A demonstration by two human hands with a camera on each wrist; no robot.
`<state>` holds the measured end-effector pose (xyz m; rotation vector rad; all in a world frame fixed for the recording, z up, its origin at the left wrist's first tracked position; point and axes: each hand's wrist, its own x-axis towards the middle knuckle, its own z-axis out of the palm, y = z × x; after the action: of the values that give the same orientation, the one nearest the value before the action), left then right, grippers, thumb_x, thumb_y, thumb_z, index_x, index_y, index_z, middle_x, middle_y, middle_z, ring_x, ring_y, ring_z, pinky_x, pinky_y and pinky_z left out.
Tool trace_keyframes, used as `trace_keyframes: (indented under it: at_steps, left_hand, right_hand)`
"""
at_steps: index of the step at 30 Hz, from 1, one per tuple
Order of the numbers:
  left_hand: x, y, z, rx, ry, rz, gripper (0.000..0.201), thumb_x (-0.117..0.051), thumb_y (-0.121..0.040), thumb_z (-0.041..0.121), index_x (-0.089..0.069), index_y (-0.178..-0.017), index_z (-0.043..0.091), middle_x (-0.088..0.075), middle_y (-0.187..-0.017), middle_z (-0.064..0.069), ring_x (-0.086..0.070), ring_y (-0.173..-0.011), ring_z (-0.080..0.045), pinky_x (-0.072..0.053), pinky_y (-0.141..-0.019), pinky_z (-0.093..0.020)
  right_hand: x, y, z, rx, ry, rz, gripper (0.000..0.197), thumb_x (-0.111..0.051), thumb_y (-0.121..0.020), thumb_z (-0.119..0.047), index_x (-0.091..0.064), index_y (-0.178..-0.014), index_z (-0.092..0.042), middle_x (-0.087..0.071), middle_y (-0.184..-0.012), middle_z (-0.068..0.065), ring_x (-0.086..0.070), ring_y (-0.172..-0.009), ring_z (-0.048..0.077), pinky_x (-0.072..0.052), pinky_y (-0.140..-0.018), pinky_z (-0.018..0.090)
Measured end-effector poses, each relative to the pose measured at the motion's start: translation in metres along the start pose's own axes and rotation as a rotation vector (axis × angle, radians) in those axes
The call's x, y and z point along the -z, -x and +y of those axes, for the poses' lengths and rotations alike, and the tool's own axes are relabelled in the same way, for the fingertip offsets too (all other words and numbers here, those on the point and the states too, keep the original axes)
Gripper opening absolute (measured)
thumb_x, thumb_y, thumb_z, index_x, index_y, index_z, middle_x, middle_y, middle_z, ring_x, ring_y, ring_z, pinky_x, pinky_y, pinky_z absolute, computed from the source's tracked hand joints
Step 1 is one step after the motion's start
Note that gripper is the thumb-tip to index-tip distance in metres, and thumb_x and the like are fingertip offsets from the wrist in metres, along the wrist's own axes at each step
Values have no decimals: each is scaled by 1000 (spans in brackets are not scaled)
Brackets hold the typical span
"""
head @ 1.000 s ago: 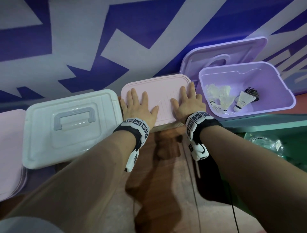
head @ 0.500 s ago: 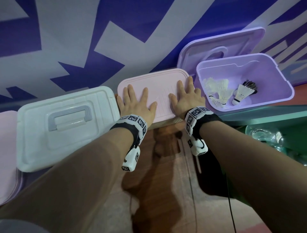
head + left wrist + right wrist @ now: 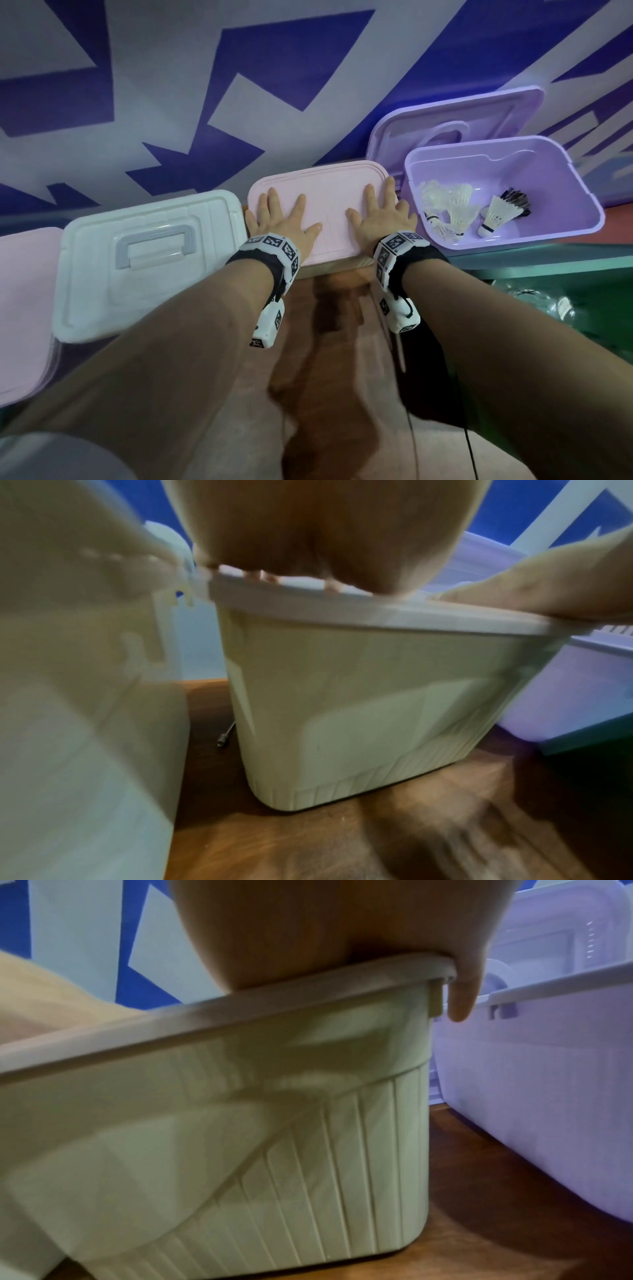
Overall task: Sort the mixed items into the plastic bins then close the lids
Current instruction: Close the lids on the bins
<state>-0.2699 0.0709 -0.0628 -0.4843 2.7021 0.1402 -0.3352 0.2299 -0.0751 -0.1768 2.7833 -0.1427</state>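
Observation:
Both my hands lie flat, fingers spread, on the pink lid [image 3: 325,192] of the middle bin. My left hand [image 3: 281,219] presses its left half and my right hand [image 3: 380,216] its right half. The left wrist view shows my palm [image 3: 329,534] on the lid's rim above the pale bin body [image 3: 359,710]. In the right wrist view my little finger [image 3: 462,999] hangs over the lid's right corner. To the right stands an open purple bin [image 3: 561,178] holding several shuttlecocks [image 3: 452,212], its purple lid [image 3: 455,120] leaning behind it. A white bin with a closed lid [image 3: 144,260] sits to the left.
Another pink lid [image 3: 20,308] shows at the far left edge. A patterned blue and white wall [image 3: 239,85] runs behind the bins. A green surface [image 3: 565,284] with clear plastic lies at the right. Brown wooden floor [image 3: 335,377] is in front.
Both hands stay flat on the pink lid with only slight shifts. The view has moved a little.

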Motion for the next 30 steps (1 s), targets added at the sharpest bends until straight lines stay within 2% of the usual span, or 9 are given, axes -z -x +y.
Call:
trace_keyframes:
  at_steps: [5, 8, 11, 14, 20, 23, 25, 28, 30]
  left_hand:
    - [21, 2, 4, 22, 24, -39, 71, -29, -90, 66, -3, -150, 38, 10, -158, -10, 7, -146, -32, -3, -116, -53]
    - [33, 2, 3, 35, 96, 5, 72, -40, -89, 62, -12, -149, 34, 0, -157, -9, -3, -144, -33, -11, -116, -52]
    - [48, 8, 7, 50, 218, 108, 67, -46, -90, 56, -21, -147, 30, -14, -155, -7, -16, -142, -32, -22, -114, -51]
    - [71, 23, 12, 31, 281, 146, 62, -48, -91, 52, -32, -144, 25, -28, -148, -8, -29, -136, -31, -32, -109, -48]
    - [109, 63, 14, -10, 469, 214, 61, -48, -94, 45, -32, -146, 17, -34, -149, -10, -38, -134, -30, -38, -105, -43]
    - [123, 85, 17, -29, 633, 259, 55, -49, -94, 43, -39, -141, 16, -45, -143, -9, -47, -127, -30, -42, -100, -40]
    - [131, 99, 20, -52, 703, 269, 53, -48, -93, 43, -41, -140, 17, -51, -138, -8, -51, -122, -29, -43, -100, -39]
    - [140, 121, 30, -86, 758, 263, 51, -48, -93, 43, -42, -138, 19, -53, -137, -7, -52, -122, -29, -43, -103, -41]
    - [144, 136, 37, -113, 779, 253, 50, -48, -94, 42, -44, -138, 18, -53, -137, -8, -51, -122, -28, -42, -103, -40]
  right_hand:
    - [15, -2, 1, 17, -41, -78, 69, -28, -92, -61, -5, -151, -32, 15, -159, 0, -10, -143, 35, -9, -115, 53]
    - [31, -1, -1, 30, -56, -137, 68, -31, -92, -59, -11, -150, -29, 10, -160, 3, -4, -145, 35, -8, -115, 54]
    - [50, 7, -4, 37, -101, -85, 62, -33, -94, -54, -22, -147, -24, -8, -158, 5, -15, -142, 35, -18, -113, 53]
    - [69, 19, -9, 57, -139, -75, 60, -34, -96, -52, -27, -146, -20, -21, -154, 9, -25, -139, 35, -26, -112, 51]
    - [114, 55, -13, 68, -257, 57, 52, -40, -96, -47, -44, -135, -13, -51, -134, 14, -49, -121, 36, -42, -99, 41]
    - [140, 84, -9, 45, -332, 115, 46, -41, -96, -43, -50, -128, -11, -57, -127, 15, -53, -116, 34, -42, -92, 36]
    - [157, 103, -4, 31, -352, 155, 45, -42, -96, -41, -52, -127, -10, -58, -127, 15, -54, -116, 33, -42, -94, 36]
    - [176, 126, 8, 31, -329, 194, 42, -42, -97, -38, -58, -123, -8, -60, -125, 16, -54, -116, 32, -43, -95, 36]
    - [184, 139, 17, 37, -297, 207, 41, -42, -97, -38, -62, -116, -7, -63, -120, 16, -57, -112, 32, -44, -91, 35]
